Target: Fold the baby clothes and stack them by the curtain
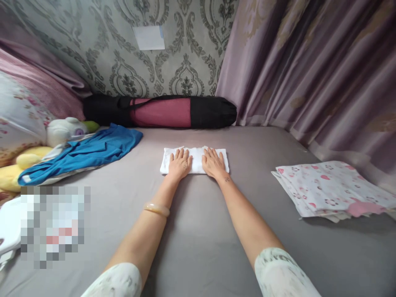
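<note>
A white folded cloth [197, 161] lies flat on the grey sheet [198, 235], forming a wide, low rectangle. My left hand [180, 163] rests palm down on its left part, fingers spread and pointing away from me. On the right part lies my right hand [213, 162], also flat with its fingers apart. Between the two hands a strip of the cloth shows, and its ends stick out beyond each hand. Neither hand grips anything. The cloth beneath both palms is hidden.
A black and pink long bag [161, 112] lies along the wall. Blue clothing [89, 150] and plush toys [63, 131] are at the left, near a white object [10, 225] and a blurred patch. Patterned folded fabric [331, 187] lies right, below purple curtains [278, 62].
</note>
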Demonstrator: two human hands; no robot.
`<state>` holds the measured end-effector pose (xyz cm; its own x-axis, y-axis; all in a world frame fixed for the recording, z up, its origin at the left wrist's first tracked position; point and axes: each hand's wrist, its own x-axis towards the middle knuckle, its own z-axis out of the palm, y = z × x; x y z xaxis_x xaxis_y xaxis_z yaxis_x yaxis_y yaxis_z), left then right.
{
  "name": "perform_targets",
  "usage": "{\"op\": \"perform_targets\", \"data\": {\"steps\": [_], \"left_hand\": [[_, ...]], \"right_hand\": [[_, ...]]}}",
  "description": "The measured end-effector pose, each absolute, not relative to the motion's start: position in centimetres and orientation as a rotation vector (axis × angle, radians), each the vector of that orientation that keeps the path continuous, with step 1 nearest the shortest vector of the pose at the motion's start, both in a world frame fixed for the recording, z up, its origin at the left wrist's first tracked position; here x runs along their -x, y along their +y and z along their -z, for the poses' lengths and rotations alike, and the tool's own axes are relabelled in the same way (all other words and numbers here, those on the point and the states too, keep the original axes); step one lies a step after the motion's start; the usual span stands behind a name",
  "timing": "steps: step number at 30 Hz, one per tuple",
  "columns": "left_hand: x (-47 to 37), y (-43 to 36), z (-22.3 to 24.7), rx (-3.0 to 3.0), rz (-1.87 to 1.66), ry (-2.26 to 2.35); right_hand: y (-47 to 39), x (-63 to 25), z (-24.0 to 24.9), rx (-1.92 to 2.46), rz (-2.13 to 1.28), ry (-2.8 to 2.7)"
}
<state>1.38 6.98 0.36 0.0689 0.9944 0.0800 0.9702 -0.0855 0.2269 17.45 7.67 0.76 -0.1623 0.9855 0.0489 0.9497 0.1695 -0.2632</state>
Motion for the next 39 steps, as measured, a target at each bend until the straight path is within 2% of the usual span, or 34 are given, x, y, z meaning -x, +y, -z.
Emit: {"op": "perform_targets", "data": {"steps": [6,13,19,29,31,36,39], "left_hand": [[0.3,7.4,-0.2,-2.17,-0.346,2.164],[1.3,7.6,0.1,-2.074,-0.321,2.147],[3.0,7.5,-0.1,-2.022,-0.46,2.22],[4.5,8.0,0.7,-1.883,-0.398,2.187],[4.6,8.1,0.4,-1.855,-0.466,2.189],[5.6,8.5,-0.2,-1.796,-0.951,2.131],[6.5,8.6,-0.3,-1.715,-1.113,2.022]], "right_hand": [[7.9,-18.8,-1.0,1.96,-0.162,-2.165],[8.2,-19.2,-0.2,1.977,-0.166,-2.182],[8.6,-20.3,-0.5,2.037,-0.161,-2.096],[8.7,-21.0,0.0,2.112,-0.229,-2.066],[8.5,-20.9,-0.8,2.101,-0.215,-2.073],[7.5,-19.9,-2.0,1.967,-0.178,-2.156],[7.2,-19.5,-1.5,1.982,-0.218,-2.191]]}}
